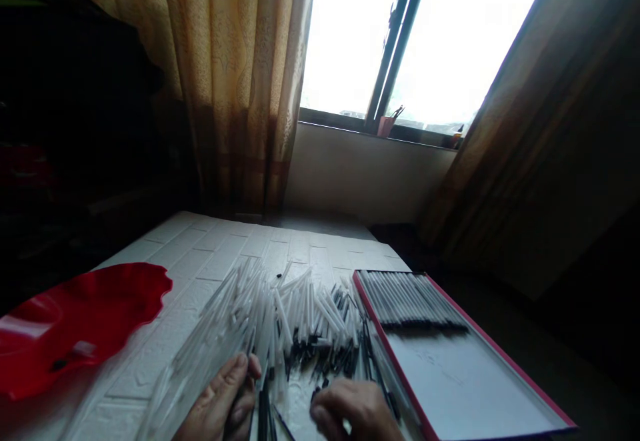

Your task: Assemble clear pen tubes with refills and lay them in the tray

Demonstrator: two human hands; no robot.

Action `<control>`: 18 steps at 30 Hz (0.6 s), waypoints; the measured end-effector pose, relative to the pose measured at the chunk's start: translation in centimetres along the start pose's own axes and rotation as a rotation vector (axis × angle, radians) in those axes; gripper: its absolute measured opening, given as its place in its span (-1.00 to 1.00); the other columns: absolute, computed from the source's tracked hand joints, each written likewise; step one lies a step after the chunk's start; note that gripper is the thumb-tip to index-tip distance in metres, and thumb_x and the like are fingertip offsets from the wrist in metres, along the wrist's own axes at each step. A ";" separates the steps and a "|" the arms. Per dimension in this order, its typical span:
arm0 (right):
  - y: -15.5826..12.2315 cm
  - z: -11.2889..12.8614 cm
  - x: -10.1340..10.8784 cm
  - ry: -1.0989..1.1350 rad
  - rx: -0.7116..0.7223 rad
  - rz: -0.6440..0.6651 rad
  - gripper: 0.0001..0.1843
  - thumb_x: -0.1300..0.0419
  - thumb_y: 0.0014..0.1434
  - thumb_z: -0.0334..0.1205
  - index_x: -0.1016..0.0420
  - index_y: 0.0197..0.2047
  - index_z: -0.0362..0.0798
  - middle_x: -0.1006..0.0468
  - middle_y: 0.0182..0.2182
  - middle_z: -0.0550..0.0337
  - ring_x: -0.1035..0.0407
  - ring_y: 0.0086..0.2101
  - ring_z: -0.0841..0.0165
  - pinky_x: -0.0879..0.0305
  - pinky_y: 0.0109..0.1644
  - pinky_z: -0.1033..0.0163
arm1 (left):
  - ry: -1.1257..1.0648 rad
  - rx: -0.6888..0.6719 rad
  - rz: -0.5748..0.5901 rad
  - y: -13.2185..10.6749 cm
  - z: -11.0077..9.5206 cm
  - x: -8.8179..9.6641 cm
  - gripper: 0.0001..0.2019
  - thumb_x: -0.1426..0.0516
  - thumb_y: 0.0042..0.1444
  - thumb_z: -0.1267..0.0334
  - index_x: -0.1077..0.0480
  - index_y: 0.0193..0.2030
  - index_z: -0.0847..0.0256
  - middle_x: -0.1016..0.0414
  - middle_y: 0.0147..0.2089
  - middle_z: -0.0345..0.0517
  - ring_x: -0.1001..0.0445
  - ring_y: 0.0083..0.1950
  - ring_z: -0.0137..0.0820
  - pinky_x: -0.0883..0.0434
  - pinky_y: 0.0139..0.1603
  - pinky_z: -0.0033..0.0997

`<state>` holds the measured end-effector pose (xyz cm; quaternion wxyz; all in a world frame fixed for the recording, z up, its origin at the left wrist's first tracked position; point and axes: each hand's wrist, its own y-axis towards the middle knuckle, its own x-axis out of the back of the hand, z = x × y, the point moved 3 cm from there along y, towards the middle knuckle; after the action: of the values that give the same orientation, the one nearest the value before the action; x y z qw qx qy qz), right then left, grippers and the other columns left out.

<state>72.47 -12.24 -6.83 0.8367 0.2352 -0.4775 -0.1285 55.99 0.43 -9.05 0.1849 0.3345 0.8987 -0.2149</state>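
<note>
The small black parts lie heaped ahead of my knuckles, between my two hands and a little beyond them. My right hand is nearer to the heap's close edge; its fingers curl under, and I cannot tell whether they grip anything. My left hand sits at the near end of the translucent tubes, thumb and fingers drawn in; what, if anything, they pinch is lost in blur. Most of the tubes point lengthwise away from me, some fanned askew: thin, straight, smooth and milky-clear like plastic. To my right, beside the pile, is a shallow tray with a glossy red rim and a smooth white floor; a neat row of dark-ended sticks fills its far end. Beneath everything, the white tabletop is embossed like brickwork. At my left is a shiny red dish, its edge scalloped.
</note>
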 end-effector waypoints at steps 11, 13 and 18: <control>1.7 0.0 5.2 -0.199 -0.325 0.182 -0.78 -0.10 0.24 -0.39 -0.57 -0.27 0.01 -0.58 -0.33 0.19 -0.51 -0.38 0.38 -0.31 -0.30 0.38 | 0.174 -0.081 -0.103 -0.6 -0.1 0.3 -0.50 -0.27 -0.11 -0.28 -0.39 -0.30 0.11 -0.15 -0.63 -0.43 -0.20 -0.69 -0.55 -0.18 -0.71 -0.66; 2.1 0.7 4.6 -0.281 -0.327 0.307 -0.78 -0.13 0.19 -0.43 -0.57 -0.33 0.03 -0.57 -0.34 0.23 -0.51 -0.38 0.39 -0.27 -0.32 0.40 | 0.222 -0.112 -0.089 -0.6 0.0 0.1 -0.52 -0.25 -0.09 -0.30 -0.39 -0.37 0.11 -0.20 -0.61 -0.39 -0.26 -0.65 -0.52 -0.26 -0.67 -0.64; 2.2 1.2 2.9 -0.450 -0.405 0.520 -0.95 -0.26 0.11 -0.28 -0.57 -0.33 0.03 -0.60 -0.30 0.22 -0.55 -0.32 0.28 -0.27 -0.34 0.36 | 0.437 -0.220 -0.068 -0.8 0.2 -0.1 -0.52 -0.15 0.04 -0.31 -0.41 -0.40 0.12 -0.28 -0.60 -0.33 -0.35 -0.59 -0.47 -0.37 -0.57 -0.60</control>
<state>72.87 -11.96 -3.02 0.7452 -0.0975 -0.6576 -0.0524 55.54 -0.29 -8.91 0.0140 0.3206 0.9461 -0.0445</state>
